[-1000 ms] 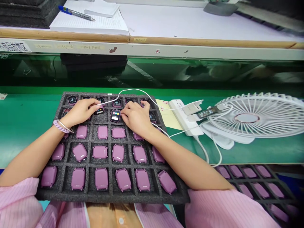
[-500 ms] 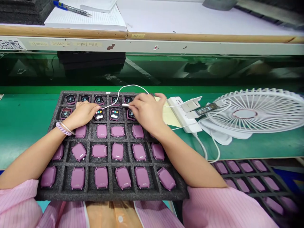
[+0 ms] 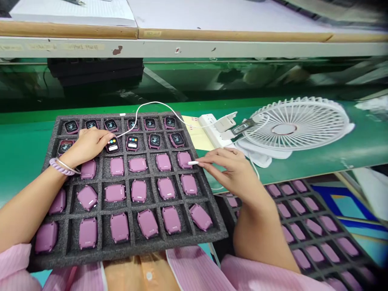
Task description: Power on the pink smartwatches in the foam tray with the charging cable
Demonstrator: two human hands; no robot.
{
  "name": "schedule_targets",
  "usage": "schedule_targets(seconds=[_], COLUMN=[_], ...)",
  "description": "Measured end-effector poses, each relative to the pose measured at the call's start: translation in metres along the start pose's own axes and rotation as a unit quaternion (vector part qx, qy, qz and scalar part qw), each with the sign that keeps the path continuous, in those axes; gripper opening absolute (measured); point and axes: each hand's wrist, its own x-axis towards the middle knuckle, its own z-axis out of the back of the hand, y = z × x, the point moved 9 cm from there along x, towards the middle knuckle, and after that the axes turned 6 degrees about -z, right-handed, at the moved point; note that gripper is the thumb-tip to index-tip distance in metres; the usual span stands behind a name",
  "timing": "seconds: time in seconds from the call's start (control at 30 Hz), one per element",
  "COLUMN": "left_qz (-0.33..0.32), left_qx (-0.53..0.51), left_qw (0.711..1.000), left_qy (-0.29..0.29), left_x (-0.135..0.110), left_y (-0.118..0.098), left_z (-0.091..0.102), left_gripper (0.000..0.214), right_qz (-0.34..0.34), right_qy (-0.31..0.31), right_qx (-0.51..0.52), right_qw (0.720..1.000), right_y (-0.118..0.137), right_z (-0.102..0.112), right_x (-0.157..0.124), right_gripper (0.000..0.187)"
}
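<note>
A black foam tray (image 3: 133, 247) rests before me, full of purple watches. The two far rows lie screen up, the rest lie face down (image 3: 138, 190). My left hand (image 3: 87, 144) curls over a watch with a lit screen (image 3: 112, 144) in the second row, and a white cable (image 3: 151, 106) runs to that watch. At the tray's right edge, my right hand (image 3: 235, 169) pinches a white cable plug (image 3: 193, 163) beside a face-down watch (image 3: 183, 158). Another lit watch (image 3: 132, 142) sits right of the one I hold.
A white power strip (image 3: 212, 130) with chargers and a yellow note (image 3: 194, 137) lie on the green belt (image 3: 333, 157) right of the tray. A white fan (image 3: 291, 127) lies flat further right. A second tray of purple watches (image 3: 306, 226) sits lower right. A shelf edge (image 3: 182, 46) runs across behind.
My right hand has pulled a white plug away from the second-row watches and moved right and nearer, to the tray's edge. My left hand has stayed on the lit watch. The view has swung right.
</note>
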Motion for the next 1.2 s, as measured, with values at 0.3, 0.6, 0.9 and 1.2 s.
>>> schedule_targets(seconds=[0.3, 0.6, 0.9, 1.2], left_qz=[0.031, 0.052, -0.065, -0.008], left_qx=[-0.264, -0.247, 0.132, 0.121], left_qw=[0.888, 0.944, 0.986, 0.990], left_qy=[-0.375, -0.213, -0.071, -0.072], left_x=[-0.038, -0.131, -0.153, -0.135], left_y=[0.023, 0.051, 0.031, 0.046], left_z=[0.088, 0.083, 0.037, 0.058], left_gripper=[0.013, 0.013, 0.036, 0.065], right_qz=[0.054, 0.065, 0.030, -0.022], right_qy=[-0.004, -0.012, -0.003, -0.004], right_qx=[-0.049, -0.135, -0.149, -0.164], right_qw=[0.997, 0.989, 0.988, 0.986], right_y=[0.017, 0.006, -0.006, -0.010], right_z=[0.001, -0.023, -0.031, -0.031], right_x=[-0.001, 0.017, 0.020, 0.021], right_gripper=[0.024, 0.036, 0.030, 0.026])
